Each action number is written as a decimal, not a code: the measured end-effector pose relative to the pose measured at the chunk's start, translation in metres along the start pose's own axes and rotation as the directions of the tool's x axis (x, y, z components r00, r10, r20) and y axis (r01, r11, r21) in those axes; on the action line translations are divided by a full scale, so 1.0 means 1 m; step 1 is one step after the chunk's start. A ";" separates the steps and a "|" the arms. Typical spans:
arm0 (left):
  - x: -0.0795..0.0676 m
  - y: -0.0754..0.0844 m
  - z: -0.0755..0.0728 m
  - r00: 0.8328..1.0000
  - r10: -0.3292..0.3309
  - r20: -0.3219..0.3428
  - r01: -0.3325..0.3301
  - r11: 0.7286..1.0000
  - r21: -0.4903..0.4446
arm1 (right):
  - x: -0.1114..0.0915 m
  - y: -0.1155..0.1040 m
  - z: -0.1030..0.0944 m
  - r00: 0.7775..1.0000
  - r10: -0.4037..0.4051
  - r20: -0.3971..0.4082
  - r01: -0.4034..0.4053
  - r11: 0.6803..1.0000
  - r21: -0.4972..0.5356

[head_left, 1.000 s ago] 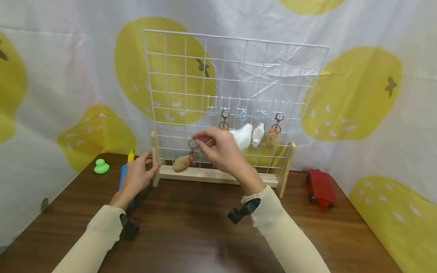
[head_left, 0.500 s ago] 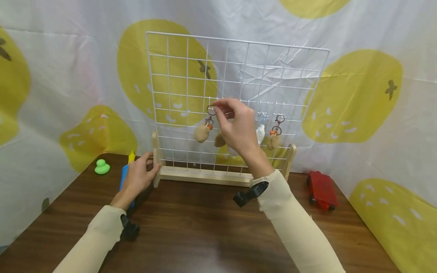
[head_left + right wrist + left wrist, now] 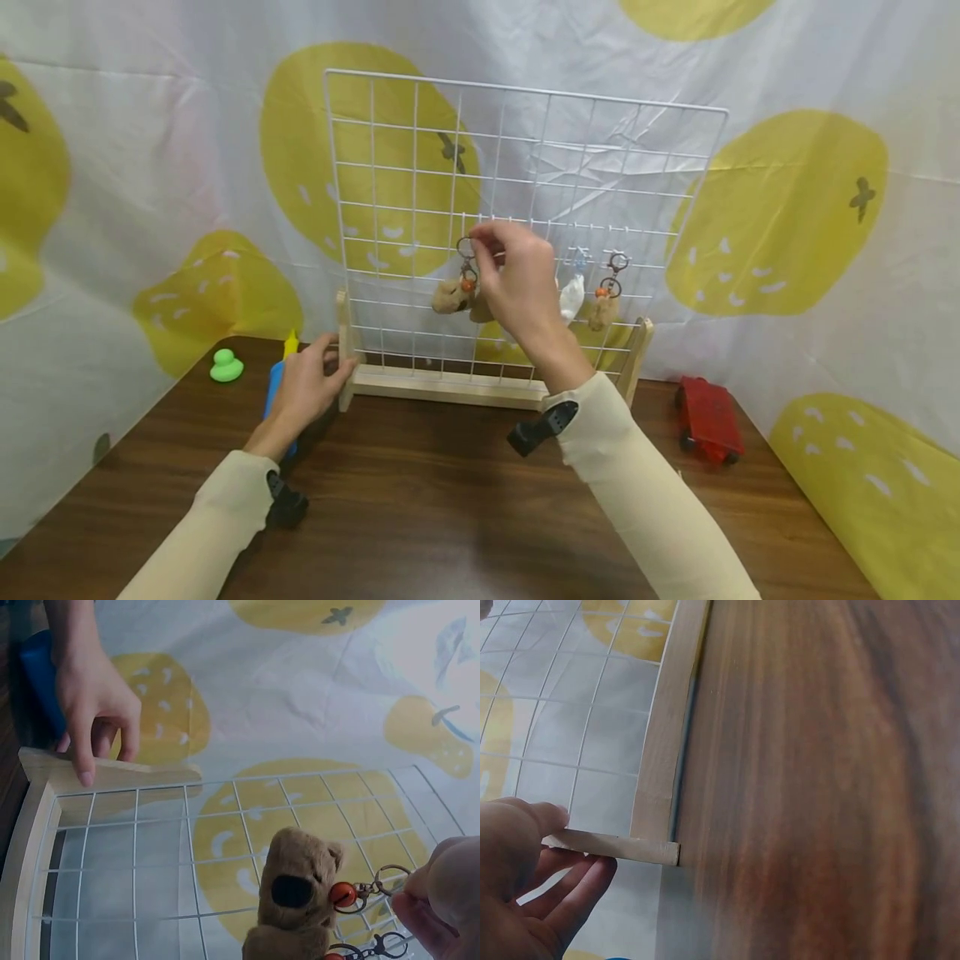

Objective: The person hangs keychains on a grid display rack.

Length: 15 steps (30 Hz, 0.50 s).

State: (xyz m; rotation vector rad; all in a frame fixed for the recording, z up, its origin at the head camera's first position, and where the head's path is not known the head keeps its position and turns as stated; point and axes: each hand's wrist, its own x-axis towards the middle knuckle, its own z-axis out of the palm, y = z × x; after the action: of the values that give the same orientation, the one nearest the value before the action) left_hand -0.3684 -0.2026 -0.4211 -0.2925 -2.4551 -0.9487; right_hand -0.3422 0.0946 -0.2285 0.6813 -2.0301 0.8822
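My right hand pinches the metal ring of a brown plush keychain between thumb and fingertips, in front of the left end of the hook row on a white wire grid rack. In the right wrist view the plush has a dark nose and an orange bell; a second brown plush is close below it. Whether the ring touches a hook is hidden. My left hand grips the rack's left wooden post, thumb on one side and fingers on the other in the left wrist view.
Right of my right hand hang a white plush keychain and another brown one. On the brown table are a green duck, a blue and yellow object beside my left hand, and a red toy car.
My right hand has moved up and to the right with the keychain, from low on the grid to the hook row. Lately only the plush has turned slightly. The left hand stays on the post.
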 end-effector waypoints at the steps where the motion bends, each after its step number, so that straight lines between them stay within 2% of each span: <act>1: 0.000 0.000 0.000 1.000 0.000 0.001 0.000 1.000 -0.001 | -0.001 0.000 0.000 1.000 -0.012 0.000 0.012 1.000 -0.017; 8: 0.001 -0.001 0.002 1.000 -0.004 0.010 0.004 1.000 -0.006 | -0.001 -0.001 0.002 0.995 -0.092 -0.049 0.088 0.992 -0.087; 11: 0.001 -0.002 0.002 1.000 0.001 0.008 -0.001 1.000 -0.007 | 0.002 -0.002 0.003 0.993 -0.093 -0.072 0.083 0.989 -0.122; 15: 0.001 -0.003 0.001 1.000 0.002 0.007 -0.002 1.000 -0.008 | 0.004 -0.004 0.002 0.998 -0.057 -0.038 0.048 0.979 -0.197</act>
State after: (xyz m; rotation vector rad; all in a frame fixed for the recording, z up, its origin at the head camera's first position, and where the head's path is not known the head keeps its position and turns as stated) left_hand -0.3709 -0.2037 -0.4226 -0.3014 -2.4570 -0.9588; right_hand -0.3425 0.0895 -0.2248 0.5984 -2.0187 0.6506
